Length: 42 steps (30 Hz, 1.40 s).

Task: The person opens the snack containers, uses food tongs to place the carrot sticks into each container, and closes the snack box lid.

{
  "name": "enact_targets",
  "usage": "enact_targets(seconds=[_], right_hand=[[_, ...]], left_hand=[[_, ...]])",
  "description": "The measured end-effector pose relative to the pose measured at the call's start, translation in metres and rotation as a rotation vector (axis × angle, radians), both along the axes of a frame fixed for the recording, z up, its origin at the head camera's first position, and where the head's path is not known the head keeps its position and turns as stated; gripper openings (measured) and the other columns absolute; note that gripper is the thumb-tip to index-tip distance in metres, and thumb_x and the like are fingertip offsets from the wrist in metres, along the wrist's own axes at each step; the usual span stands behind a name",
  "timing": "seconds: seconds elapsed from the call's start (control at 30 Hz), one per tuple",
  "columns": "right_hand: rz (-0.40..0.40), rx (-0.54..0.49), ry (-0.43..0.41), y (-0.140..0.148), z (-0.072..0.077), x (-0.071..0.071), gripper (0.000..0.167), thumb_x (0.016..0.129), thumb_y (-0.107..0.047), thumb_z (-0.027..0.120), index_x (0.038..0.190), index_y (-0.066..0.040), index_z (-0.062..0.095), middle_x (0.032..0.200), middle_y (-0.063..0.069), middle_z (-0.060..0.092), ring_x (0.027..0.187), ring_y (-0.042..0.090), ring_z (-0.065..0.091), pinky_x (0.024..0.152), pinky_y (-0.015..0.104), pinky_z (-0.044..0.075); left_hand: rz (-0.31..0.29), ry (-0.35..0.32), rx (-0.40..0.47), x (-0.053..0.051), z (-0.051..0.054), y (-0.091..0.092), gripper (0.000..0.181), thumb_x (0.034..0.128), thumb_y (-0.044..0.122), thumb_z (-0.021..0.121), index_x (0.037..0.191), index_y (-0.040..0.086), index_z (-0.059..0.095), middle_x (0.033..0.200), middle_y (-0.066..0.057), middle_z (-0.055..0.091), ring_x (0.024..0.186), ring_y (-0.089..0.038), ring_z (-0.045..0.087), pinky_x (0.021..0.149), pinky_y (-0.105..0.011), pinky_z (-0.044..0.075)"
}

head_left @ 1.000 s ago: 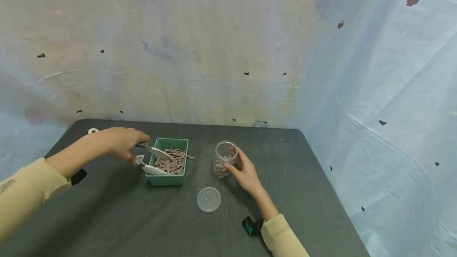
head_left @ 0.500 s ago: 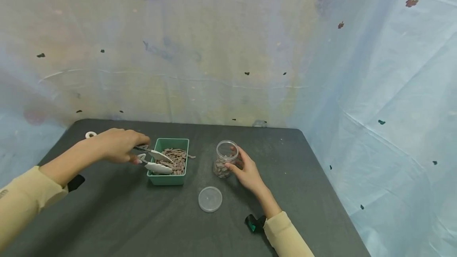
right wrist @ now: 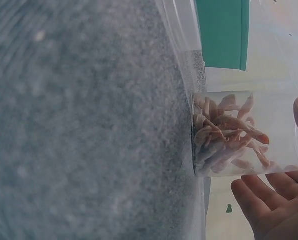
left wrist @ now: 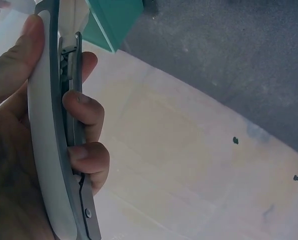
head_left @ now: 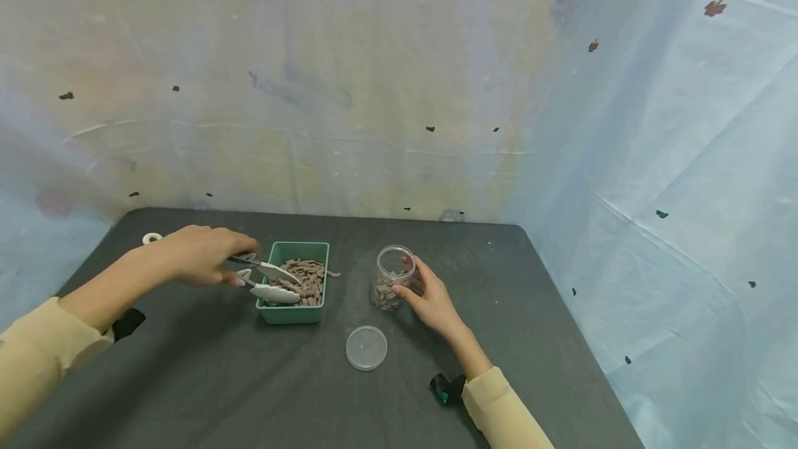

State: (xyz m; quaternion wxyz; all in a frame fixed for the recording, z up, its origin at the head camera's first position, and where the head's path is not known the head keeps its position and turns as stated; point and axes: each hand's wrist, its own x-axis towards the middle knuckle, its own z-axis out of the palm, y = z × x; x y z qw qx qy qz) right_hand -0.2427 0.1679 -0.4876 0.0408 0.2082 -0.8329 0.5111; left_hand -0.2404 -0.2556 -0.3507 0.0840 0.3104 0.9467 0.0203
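Note:
In the head view my left hand (head_left: 202,255) holds a pair of tongs (head_left: 274,292) over the left rim of a green container (head_left: 289,316). Their white tips rest, spread apart, on the brownish strips (head_left: 309,276) inside it. The left wrist view shows my thumb and fingers curled around the grey-and-white tong handles (left wrist: 46,135). My right hand (head_left: 433,300) grips a clear, lidless jar (head_left: 395,262) standing upright on the table. Through its wall in the right wrist view, similar strips (right wrist: 229,132) fill the lower part.
A round clear lid (head_left: 366,348) lies flat on the dark table (head_left: 299,400), in front of the jar and container. One loose strip (head_left: 334,274) hangs by the container's right rim. A patterned sheet (head_left: 349,89) closes off the back and right sides.
The tongs' tips have drawn slightly closer together among the strips. My left forearm has shifted a little to the left. My right hand and the jar stay in place.

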Motion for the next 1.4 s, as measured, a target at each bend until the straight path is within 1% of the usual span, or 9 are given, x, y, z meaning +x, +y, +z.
enact_targets(seconds=[0.1,0.3,0.47,0.63,0.73,0.97,1.17,1.3,1.4], right_hand=[[0.000,0.000,0.004,0.000,0.000,0.000,0.068,0.098,-0.019,0.075,0.157,-0.011,0.042,0.154,0.019,0.050,0.137,0.035,0.054,0.108,0.045,0.050],[-0.004,0.003,-0.001,-0.001,-0.001,0.000,0.067,0.098,-0.018,0.075,0.157,-0.010,0.043,0.154,0.018,0.049,0.138,0.038,0.054,0.109,0.044,0.049],[-0.004,-0.008,0.003,0.000,-0.001,0.000,0.067,0.098,-0.019,0.075,0.157,-0.009,0.043,0.154,0.020,0.049,0.137,0.038,0.054,0.108,0.045,0.049],[0.000,-0.012,0.001,0.000,-0.002,-0.001,0.068,0.098,-0.019,0.076,0.157,-0.010,0.043,0.154,0.020,0.049,0.138,0.039,0.054,0.109,0.046,0.049],[0.002,-0.020,0.000,0.000,-0.002,-0.001,0.068,0.098,-0.019,0.076,0.157,-0.009,0.043,0.154,0.021,0.049,0.138,0.039,0.053,0.109,0.046,0.049],[-0.003,-0.027,-0.001,0.001,-0.004,0.001,0.069,0.098,-0.017,0.076,0.157,-0.004,0.042,0.154,0.020,0.049,0.138,0.039,0.053,0.109,0.049,0.049],[0.008,-0.060,0.006,0.000,-0.003,0.001,0.066,0.097,-0.014,0.076,0.155,-0.009,0.045,0.154,0.019,0.050,0.137,0.042,0.053,0.109,0.053,0.047],[-0.007,-0.047,0.011,-0.001,-0.004,0.001,0.066,0.097,-0.012,0.075,0.155,-0.006,0.044,0.153,0.020,0.050,0.137,0.042,0.053,0.107,0.051,0.049],[-0.019,-0.033,0.007,-0.001,-0.004,0.001,0.067,0.097,-0.014,0.076,0.156,-0.007,0.044,0.153,0.017,0.051,0.137,0.040,0.054,0.107,0.048,0.050]], left_hand=[[0.003,-0.003,0.014,0.000,-0.001,-0.003,0.063,0.0874,0.039,0.084,0.138,0.007,0.064,0.132,-0.014,0.068,0.106,-0.035,0.070,0.077,-0.052,0.057],[0.031,-0.025,0.038,0.002,-0.002,-0.008,0.063,0.0872,0.043,0.084,0.138,0.010,0.064,0.131,-0.012,0.068,0.101,-0.031,0.070,0.074,-0.049,0.057],[0.062,-0.024,0.056,0.004,-0.005,-0.010,0.061,0.0881,0.042,0.083,0.137,0.011,0.064,0.131,-0.012,0.068,0.106,-0.034,0.069,0.078,-0.053,0.057],[0.077,-0.030,0.080,0.007,-0.008,-0.015,0.061,0.0887,0.042,0.082,0.137,0.010,0.064,0.131,-0.014,0.067,0.108,-0.037,0.069,0.077,-0.055,0.056],[0.092,-0.022,0.098,0.010,-0.010,-0.017,0.058,0.0892,0.043,0.082,0.136,0.012,0.065,0.130,-0.011,0.068,0.107,-0.034,0.069,0.078,-0.055,0.056],[0.118,-0.021,0.137,0.013,-0.015,-0.022,0.056,0.0892,0.049,0.080,0.133,0.015,0.067,0.126,-0.009,0.069,0.103,-0.032,0.069,0.072,-0.052,0.055],[0.131,-0.023,0.193,0.016,-0.019,-0.025,0.052,0.0896,0.043,0.081,0.131,0.016,0.067,0.124,-0.005,0.069,0.098,-0.024,0.069,0.072,-0.048,0.055],[0.136,-0.014,0.222,0.016,-0.021,-0.027,0.052,0.0906,0.044,0.080,0.131,0.015,0.067,0.124,-0.006,0.070,0.105,-0.029,0.069,0.077,-0.052,0.056],[0.142,-0.007,0.244,0.016,-0.023,-0.028,0.052,0.0914,0.045,0.079,0.132,0.015,0.067,0.125,-0.007,0.069,0.110,-0.033,0.068,0.080,-0.055,0.055]])
